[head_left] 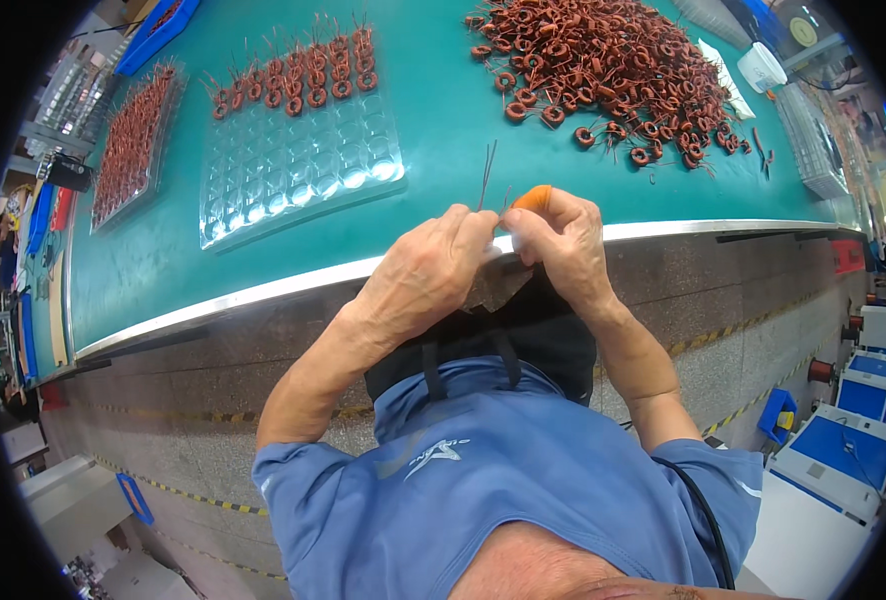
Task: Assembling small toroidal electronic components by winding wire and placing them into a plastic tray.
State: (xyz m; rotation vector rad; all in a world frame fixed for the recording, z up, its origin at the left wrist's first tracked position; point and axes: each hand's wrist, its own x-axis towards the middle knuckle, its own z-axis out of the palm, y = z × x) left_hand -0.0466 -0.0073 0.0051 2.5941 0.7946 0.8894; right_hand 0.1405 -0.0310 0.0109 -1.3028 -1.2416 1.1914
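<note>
Just over the table's near edge, my left hand and my right hand meet fingertip to fingertip, both closed in a pinch. Thin dark wire leads stick up from between them, like those on the ring coils; the coil's body is hidden by my fingers. An orange finger cover sits on my right index finger. Beyond my hands, a large heap of copper-wound ring coils lies at the far right. At the left, a clear blister tray holds coils in its far rows, leads upward; its nearer pockets hold none.
A second tray packed with coils lies further left, below a blue bin. At the right stand a white cup and stacked clear trays. Some wire scraps lie near them. The green table has a metal front edge.
</note>
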